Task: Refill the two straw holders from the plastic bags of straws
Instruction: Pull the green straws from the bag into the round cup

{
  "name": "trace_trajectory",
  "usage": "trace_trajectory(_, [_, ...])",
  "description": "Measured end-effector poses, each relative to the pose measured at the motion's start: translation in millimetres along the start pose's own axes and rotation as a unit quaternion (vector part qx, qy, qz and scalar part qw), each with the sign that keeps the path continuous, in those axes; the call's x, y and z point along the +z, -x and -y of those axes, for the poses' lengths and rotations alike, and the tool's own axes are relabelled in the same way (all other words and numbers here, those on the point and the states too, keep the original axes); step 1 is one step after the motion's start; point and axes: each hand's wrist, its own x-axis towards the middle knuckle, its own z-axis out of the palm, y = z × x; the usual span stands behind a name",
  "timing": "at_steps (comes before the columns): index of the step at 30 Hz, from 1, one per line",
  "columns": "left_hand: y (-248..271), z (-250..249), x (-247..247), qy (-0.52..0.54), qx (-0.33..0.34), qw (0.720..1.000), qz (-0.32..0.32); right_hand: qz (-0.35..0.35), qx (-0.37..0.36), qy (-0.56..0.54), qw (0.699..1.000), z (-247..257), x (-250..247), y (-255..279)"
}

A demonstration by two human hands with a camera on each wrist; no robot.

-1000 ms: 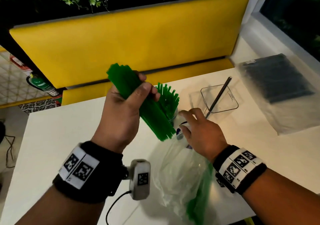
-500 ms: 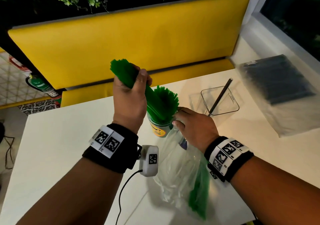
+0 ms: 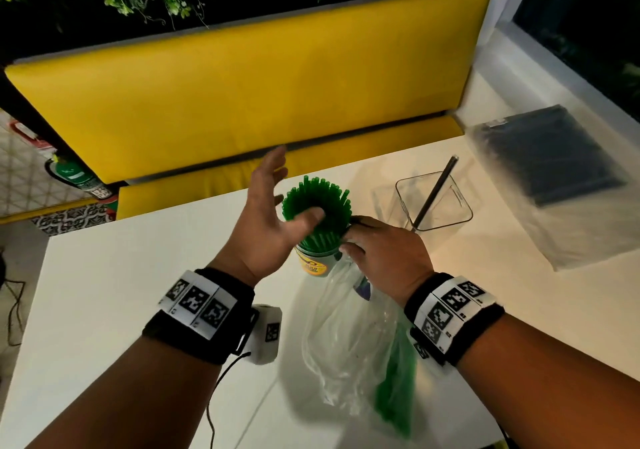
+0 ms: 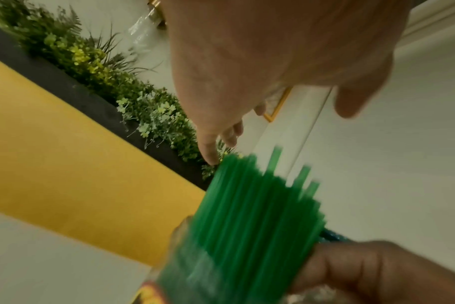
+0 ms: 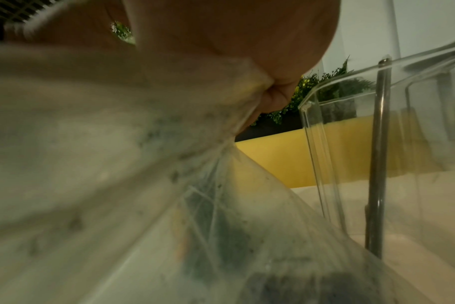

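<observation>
Green straws (image 3: 320, 206) stand packed in a round cup holder (image 3: 313, 263) with a yellow label, mid-table. My left hand (image 3: 273, 206) hovers over them with fingers spread and holds nothing; its thumb lies on the straw tops. The left wrist view shows the same straws (image 4: 260, 205) below the open palm. My right hand (image 3: 377, 254) is against the cup's right side and pinches the mouth of a clear plastic bag (image 3: 349, 337), which holds a few green straws (image 3: 398, 389). A clear square holder (image 3: 434, 202) to the right holds one dark straw (image 3: 436, 192).
A flat plastic bag of black straws (image 3: 550, 157) lies at the far right of the white table (image 3: 138, 275). A yellow bench back (image 3: 242, 95) runs behind the table. The wrist camera's cable (image 3: 221, 379) hangs under my left forearm.
My left hand lowered its bundle of green straws into the round cup, let go and spread its fingers. My right hand stayed at the cup with the bag.
</observation>
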Motion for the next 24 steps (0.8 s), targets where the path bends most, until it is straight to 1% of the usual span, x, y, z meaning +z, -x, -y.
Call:
trace_trajectory(1, [0,-8,-2,-0.011,0.038,0.999,-0.010,0.001,0.003,-0.001,1.000,1,-1,0])
trace_trajectory(2, [0,-14,0,-0.061,0.085,0.994,-0.013,0.008,0.006,0.003,1.000,1,0,-1])
trace_trajectory(3, [-1,-18,6,-0.156,0.131,0.979,-0.004,0.020,0.010,0.011,1.000,2,0,-2])
trace_trajectory(4, [-1,-17,15,-0.279,0.166,0.946,0.015,0.033,0.017,0.020,0.999,2,0,-3])
trace_trajectory(5, [-2,-12,26,-0.386,0.182,0.903,0.046,0.039,0.023,0.024,0.999,1,0,-3])
trace_trajectory(6, [-3,-5,35,-0.454,0.186,0.868,0.077,0.033,0.025,0.025,0.999,1,0,-3])
trace_trajectory(7, [-5,1,39,-0.482,0.190,0.850,0.097,0.021,0.023,0.025,0.999,1,0,-2])
trace_trajectory(8, [-8,6,40,-0.479,0.195,0.851,0.096,0.012,0.019,0.021,1.000,2,0,-1])
trace_trajectory(10, [-16,7,36,-0.455,0.200,0.866,0.054,0.006,0.017,-0.001,1.000,3,1,1])
trace_trajectory(11, [-18,7,35,-0.460,0.197,0.865,0.041,0.005,0.019,-0.012,1.000,3,2,2])
trace_trajectory(13, [-19,7,36,-0.470,0.198,0.858,0.058,0.003,0.019,-0.022,1.000,4,2,3])
trace_trajectory(14, [-20,8,36,-0.461,0.201,0.862,0.067,0.004,0.017,-0.023,1.000,3,3,3])
trace_trajectory(15, [-20,9,35,-0.452,0.202,0.867,0.064,0.007,0.016,-0.025,1.000,4,3,4])
trace_trajectory(17, [-22,9,32,-0.446,0.184,0.875,0.039,0.007,0.024,-0.029,0.999,4,2,4])
trace_trajectory(18, [-21,7,32,-0.457,0.176,0.871,0.033,0.007,0.028,-0.031,0.999,4,2,4])
trace_trajectory(19, [-20,6,32,-0.475,0.176,0.862,0.035,0.007,0.029,-0.032,0.999,4,2,4])
trace_trajectory(20, [-19,6,32,-0.489,0.173,0.854,0.050,0.010,0.030,-0.033,0.999,4,3,4])
trace_trajectory(22, [-18,5,33,-0.487,0.158,0.856,0.072,0.022,0.032,-0.034,0.999,4,2,4])
trace_trajectory(24, [-17,-3,30,-0.486,0.146,0.859,0.063,0.035,0.040,-0.037,0.998,5,-1,4])
